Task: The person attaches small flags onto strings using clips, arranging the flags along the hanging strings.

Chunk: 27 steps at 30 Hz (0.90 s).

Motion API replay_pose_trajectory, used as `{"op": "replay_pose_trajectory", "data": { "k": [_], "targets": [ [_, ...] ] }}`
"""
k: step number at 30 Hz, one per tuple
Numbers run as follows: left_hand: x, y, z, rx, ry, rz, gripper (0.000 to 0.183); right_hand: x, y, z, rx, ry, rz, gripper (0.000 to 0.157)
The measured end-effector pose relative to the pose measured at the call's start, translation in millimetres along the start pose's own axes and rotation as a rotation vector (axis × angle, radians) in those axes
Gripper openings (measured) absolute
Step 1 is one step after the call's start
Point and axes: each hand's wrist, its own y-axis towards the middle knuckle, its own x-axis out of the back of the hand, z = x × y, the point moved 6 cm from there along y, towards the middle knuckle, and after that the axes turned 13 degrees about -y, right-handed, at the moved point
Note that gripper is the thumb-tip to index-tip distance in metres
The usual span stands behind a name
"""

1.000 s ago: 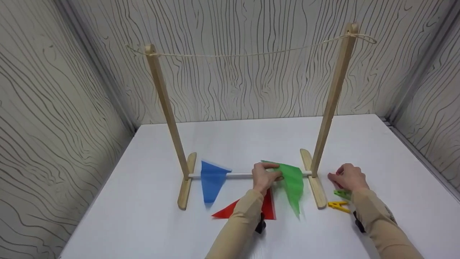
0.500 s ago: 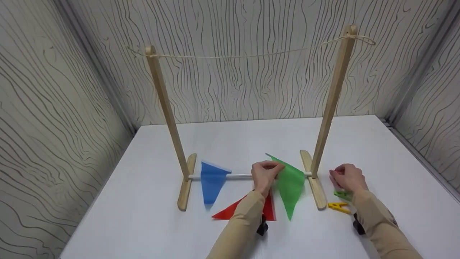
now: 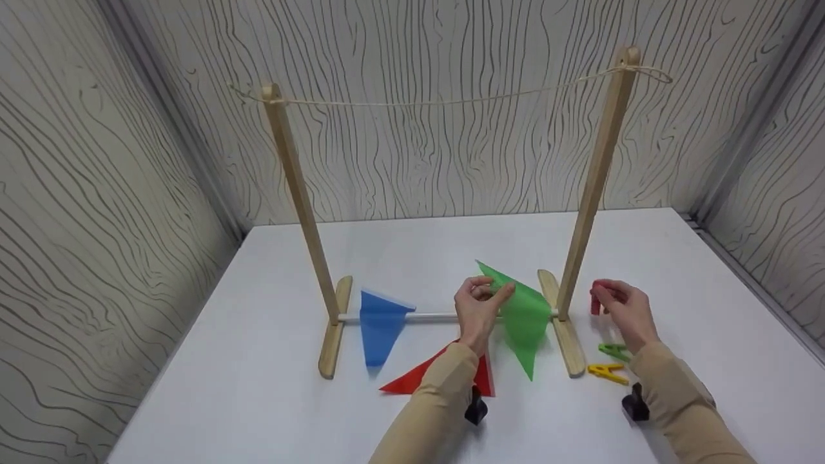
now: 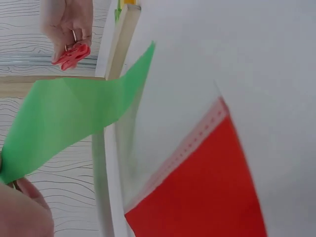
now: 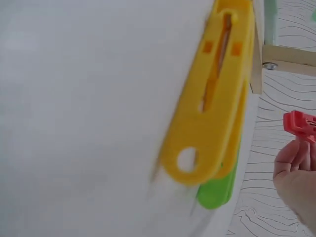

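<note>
In the head view my left hand (image 3: 477, 309) pinches a green triangular flag (image 3: 525, 316) near its top edge, and the flag's tip hangs downward over the white crossbar. My right hand (image 3: 626, 312), beyond the stand's right post, holds a red clothespin (image 3: 596, 298) between thumb and fingers. The left wrist view shows that red clothespin (image 4: 73, 56) above the green flag (image 4: 74, 103). A red flag (image 3: 425, 377) lies on the table, partly covered by my left forearm. The blue flag (image 3: 382, 328) lies across the crossbar at left.
Two wooden posts (image 3: 300, 212) on flat feet carry a sagging string (image 3: 412, 103). A green clothespin (image 3: 614, 351) and a yellow clothespin (image 3: 607, 372) lie by the right foot (image 3: 568, 341). Patterned walls enclose the white table (image 3: 258, 399) at the back and sides.
My left hand has raised the green flag a little, its upper corner moving up. My right hand has lifted the red clothespin up off the table, beside the green one.
</note>
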Motion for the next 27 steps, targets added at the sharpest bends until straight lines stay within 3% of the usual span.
{"op": "replay_pose_trajectory", "data": {
  "k": [6,13,17,22,27],
  "targets": [
    [-3.5,-2.6,-5.3,0.042,-0.049,-0.011,0.048,1.5,-5.7,9.5,0.026,0.279,-0.018,0.06],
    [-7.3,-3.9,-18.4,0.054,-0.089,0.0,0.065,1.1,-9.6,29.1,0.108,0.797,0.005,0.027],
    [-8.8,-3.0,-27.8,0.051,-0.088,0.002,0.065,3.1,-11.5,38.4,0.138,0.914,0.014,0.024],
    [-9.9,-0.3,-39.6,0.024,-0.069,-0.012,0.059,7.9,-13.9,50.7,0.165,0.997,0.027,0.03],
    [-13.9,1.0,-52.0,-0.007,-0.081,0.01,0.052,15.0,-16.2,65.4,0.247,1.061,0.023,0.031]
  ]
}}
